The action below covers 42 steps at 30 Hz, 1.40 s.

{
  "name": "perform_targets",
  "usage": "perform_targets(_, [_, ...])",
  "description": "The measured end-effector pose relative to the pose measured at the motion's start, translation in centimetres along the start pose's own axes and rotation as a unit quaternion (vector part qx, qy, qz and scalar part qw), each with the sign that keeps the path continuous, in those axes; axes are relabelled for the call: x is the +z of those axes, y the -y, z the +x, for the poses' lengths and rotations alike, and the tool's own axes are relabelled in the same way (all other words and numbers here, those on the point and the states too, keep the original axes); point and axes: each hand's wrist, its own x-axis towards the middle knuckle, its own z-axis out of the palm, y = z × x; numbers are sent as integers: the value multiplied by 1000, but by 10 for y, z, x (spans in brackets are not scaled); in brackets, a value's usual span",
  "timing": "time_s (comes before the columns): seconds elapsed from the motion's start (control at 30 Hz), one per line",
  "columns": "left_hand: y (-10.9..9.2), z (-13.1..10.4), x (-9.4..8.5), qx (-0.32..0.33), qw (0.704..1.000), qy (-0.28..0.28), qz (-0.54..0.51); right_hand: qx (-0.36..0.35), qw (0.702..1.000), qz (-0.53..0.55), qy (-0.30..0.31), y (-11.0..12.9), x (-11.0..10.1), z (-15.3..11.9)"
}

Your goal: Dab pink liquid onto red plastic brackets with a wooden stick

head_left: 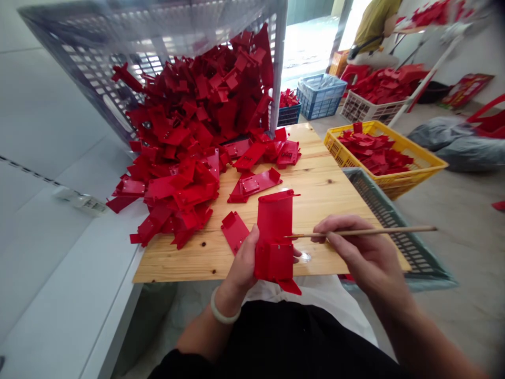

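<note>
My left hand [243, 260] grips a folded red plastic piece [275, 234] upright above the near edge of a wooden board [327, 184]. My right hand [361, 252] holds a thin wooden stick [366, 231] level, its tip touching the right side of that red piece. A loose flat red piece [234, 230] lies on the board just left of my left hand. A big heap of red pieces [185, 142] spills onto the board from a tipped grey crate [118, 47].
A grey crate [398, 231] stands to the right of the board, a yellow crate of red pieces [418, 158] behind it. Blue and white crates [321, 95] sit farther back, where another person [374, 26] sits. White shelving [59, 237] runs along the left.
</note>
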Motion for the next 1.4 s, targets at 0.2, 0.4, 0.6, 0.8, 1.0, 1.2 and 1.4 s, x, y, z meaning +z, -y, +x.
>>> perform_targets(0.2, [3, 5, -7, -16, 999, 16, -49, 5, 999, 32, 17, -12, 5, 0])
perform_targets(0.4, [3, 5, -7, -15, 998, 22, -53, 20, 999, 36, 24, -14, 3, 1])
perform_targets(0.6, [1, 8, -8, -33, 997, 42, -61, 80, 994, 71, -21, -5, 6, -2])
perform_targets(0.8, [0, 10, -7, -43, 996, 62, -43, 43, 996, 77, -13, -8, 8, 5])
perform_targets(1.0, [1, 12, -8, -37, 995, 63, -63, 25, 996, 81, -29, -12, 10, 10])
perform_targets(1.2, [1, 12, -9, -51, 996, 50, -57, 36, 997, 69, -9, -8, 7, 6])
perform_targets(1.4, [3, 13, -8, -52, 994, 59, -78, 48, 996, 69, -18, -10, 7, 6])
